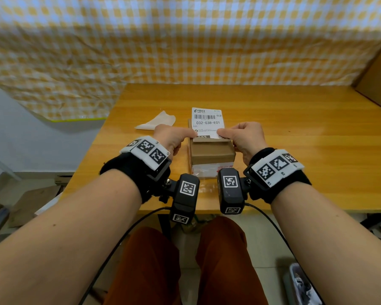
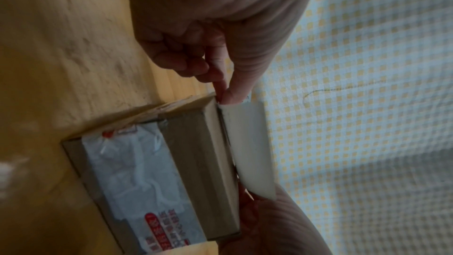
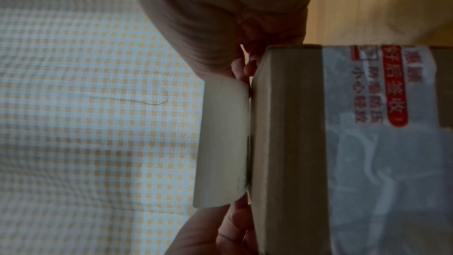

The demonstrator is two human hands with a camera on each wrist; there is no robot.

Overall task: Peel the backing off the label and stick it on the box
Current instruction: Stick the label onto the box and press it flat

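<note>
A small brown cardboard box (image 1: 211,155) with a white taped front stands on the wooden table (image 1: 295,150). Both hands hold a white shipping label (image 1: 208,122), barcode side up, over the box top. My left hand (image 1: 193,135) pinches its near left corner and my right hand (image 1: 221,133) pinches its near right corner. The label's near edge meets the box top; the rest tilts up and away. In the left wrist view thumb and forefinger (image 2: 230,92) pinch the label (image 2: 250,143) beside the box (image 2: 191,162). The right wrist view shows the label's blank underside (image 3: 223,143) against the box (image 3: 289,143).
A peeled sheet of backing paper (image 1: 157,122) lies on the table left of the box. A yellow-checked cloth (image 1: 185,40) hangs behind the table. A large cardboard piece (image 1: 378,73) leans at the back right. The table's near edge is just behind my wrists.
</note>
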